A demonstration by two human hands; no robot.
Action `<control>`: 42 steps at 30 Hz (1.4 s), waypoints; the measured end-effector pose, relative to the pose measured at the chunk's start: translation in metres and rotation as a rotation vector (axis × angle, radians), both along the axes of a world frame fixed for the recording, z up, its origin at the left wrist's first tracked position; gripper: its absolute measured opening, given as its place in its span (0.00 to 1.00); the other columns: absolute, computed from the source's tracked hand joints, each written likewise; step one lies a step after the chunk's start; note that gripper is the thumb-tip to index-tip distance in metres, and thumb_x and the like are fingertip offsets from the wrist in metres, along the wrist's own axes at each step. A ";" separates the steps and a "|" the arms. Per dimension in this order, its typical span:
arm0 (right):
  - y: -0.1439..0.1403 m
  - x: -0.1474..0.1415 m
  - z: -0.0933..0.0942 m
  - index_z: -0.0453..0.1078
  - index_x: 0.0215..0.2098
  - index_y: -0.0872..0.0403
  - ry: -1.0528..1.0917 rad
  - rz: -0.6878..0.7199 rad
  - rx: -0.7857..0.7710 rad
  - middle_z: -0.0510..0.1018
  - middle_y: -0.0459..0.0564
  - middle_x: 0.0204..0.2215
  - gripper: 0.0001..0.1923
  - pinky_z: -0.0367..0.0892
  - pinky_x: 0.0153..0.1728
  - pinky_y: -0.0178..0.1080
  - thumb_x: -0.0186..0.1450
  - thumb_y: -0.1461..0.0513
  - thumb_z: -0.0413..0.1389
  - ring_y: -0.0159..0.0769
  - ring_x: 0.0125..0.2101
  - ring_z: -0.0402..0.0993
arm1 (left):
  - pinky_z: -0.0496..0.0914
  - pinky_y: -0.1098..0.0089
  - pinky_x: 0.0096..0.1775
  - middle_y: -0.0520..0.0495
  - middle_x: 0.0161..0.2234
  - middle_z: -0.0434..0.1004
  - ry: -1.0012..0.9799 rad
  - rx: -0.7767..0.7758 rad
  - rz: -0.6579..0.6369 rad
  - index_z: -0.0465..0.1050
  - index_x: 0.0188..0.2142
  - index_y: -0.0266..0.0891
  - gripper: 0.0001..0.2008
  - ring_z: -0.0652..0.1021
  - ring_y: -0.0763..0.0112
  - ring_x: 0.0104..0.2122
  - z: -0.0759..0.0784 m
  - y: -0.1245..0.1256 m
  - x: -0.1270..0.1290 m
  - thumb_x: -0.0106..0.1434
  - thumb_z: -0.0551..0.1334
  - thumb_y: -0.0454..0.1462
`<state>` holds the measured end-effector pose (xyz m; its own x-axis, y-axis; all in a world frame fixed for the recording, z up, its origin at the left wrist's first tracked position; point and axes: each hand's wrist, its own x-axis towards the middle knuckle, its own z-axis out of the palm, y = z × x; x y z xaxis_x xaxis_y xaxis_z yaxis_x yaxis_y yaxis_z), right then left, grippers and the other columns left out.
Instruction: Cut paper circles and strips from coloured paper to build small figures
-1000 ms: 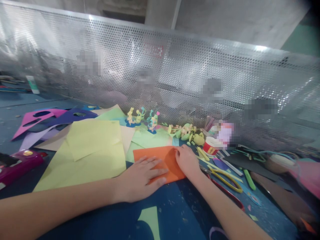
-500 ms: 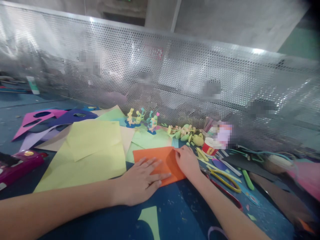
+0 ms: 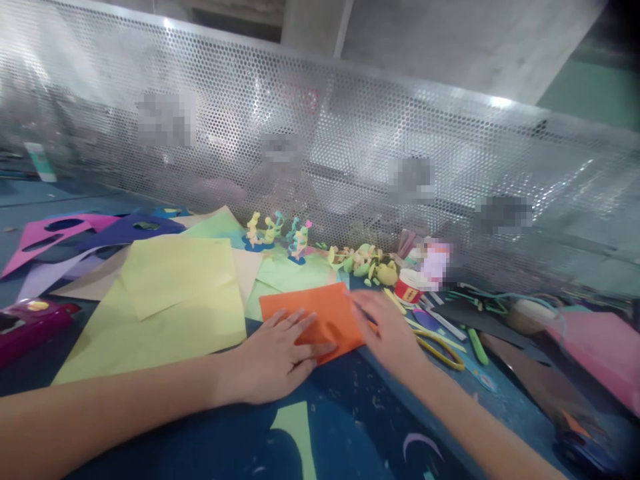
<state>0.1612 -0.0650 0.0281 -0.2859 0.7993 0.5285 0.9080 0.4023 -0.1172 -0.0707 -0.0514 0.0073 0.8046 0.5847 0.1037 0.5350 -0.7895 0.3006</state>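
Observation:
A folded-looking orange sheet of paper [image 3: 327, 307] lies on the dark blue table in front of me. My left hand [image 3: 285, 347] rests flat on its lower left part, fingers spread. Over the sheet's right edge is my right hand [image 3: 387, 330], slightly blurred, its fingers apart with a gap between them and no object seen in them. Whether its fingertips touch the paper I cannot tell. Beyond that hand, partly hidden by it, are scissors with yellow handles [image 3: 443, 352].
Yellow sheets [image 3: 165, 320] lie left, near a magenta tool [image 3: 35, 327]. Small paper figures [image 3: 299, 243] and yellow-green pieces [image 3: 367, 260] stand behind. A red-and-white cup [image 3: 409, 287] and a green stick [image 3: 478, 345] are right. A perforated metal screen [image 3: 225, 127] borders the back.
My right hand has come off the orange paper's upper right corner and moved slightly down and right, its fingers opening. My left hand stays on the sheet. The view has shifted a little.

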 end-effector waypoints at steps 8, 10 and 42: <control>-0.072 -0.015 -0.012 0.48 0.62 0.53 -0.311 0.293 -0.255 0.62 0.49 0.58 0.25 0.52 0.58 0.49 0.68 0.61 0.42 0.35 0.58 0.57 | 0.42 0.52 0.60 0.53 0.64 0.43 -0.001 0.029 0.038 0.49 0.61 0.56 0.24 0.47 0.58 0.62 -0.004 -0.001 0.002 0.66 0.41 0.50; -0.071 -0.016 -0.011 0.49 0.62 0.52 -0.306 0.281 -0.266 0.63 0.49 0.57 0.24 0.51 0.58 0.51 0.67 0.61 0.42 0.35 0.57 0.58 | 0.42 0.52 0.59 0.53 0.64 0.42 0.032 0.014 0.045 0.48 0.61 0.56 0.24 0.47 0.59 0.62 -0.001 -0.001 0.003 0.66 0.40 0.51; -0.068 -0.010 -0.016 0.57 0.58 0.45 -0.079 0.218 -0.346 0.67 0.46 0.54 0.20 0.60 0.53 0.41 0.68 0.61 0.43 0.34 0.53 0.61 | 0.44 0.52 0.59 0.53 0.63 0.46 0.025 -0.031 0.065 0.52 0.59 0.59 0.24 0.49 0.59 0.62 0.004 0.002 0.006 0.65 0.40 0.52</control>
